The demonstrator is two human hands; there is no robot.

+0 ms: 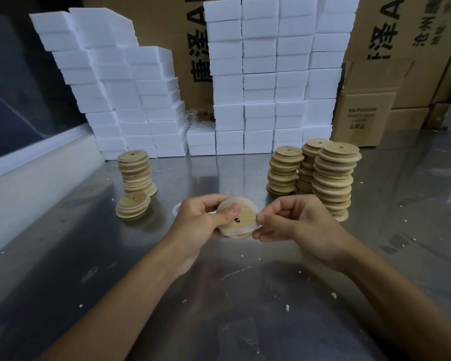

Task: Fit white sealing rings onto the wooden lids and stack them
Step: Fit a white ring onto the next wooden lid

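A round wooden lid (241,221) with a small hole is held above the metal table (219,308) between both hands. My left hand (203,220) grips its left side, thumb pressed on the face. My right hand (292,222) pinches the white sealing ring (235,203) at the lid's right edge. The ring lies partly around the lid's rim. A tall stack of ringed lids (137,173) stands at the left, with a short stack (132,208) in front of it. Three stacks of plain lids (331,178) stand at the right.
Another white ring (176,209) lies on the table behind my left hand. White foam blocks (258,74) are piled along the back, with cardboard boxes (362,105) behind and to the right. White crumbs dot the table.
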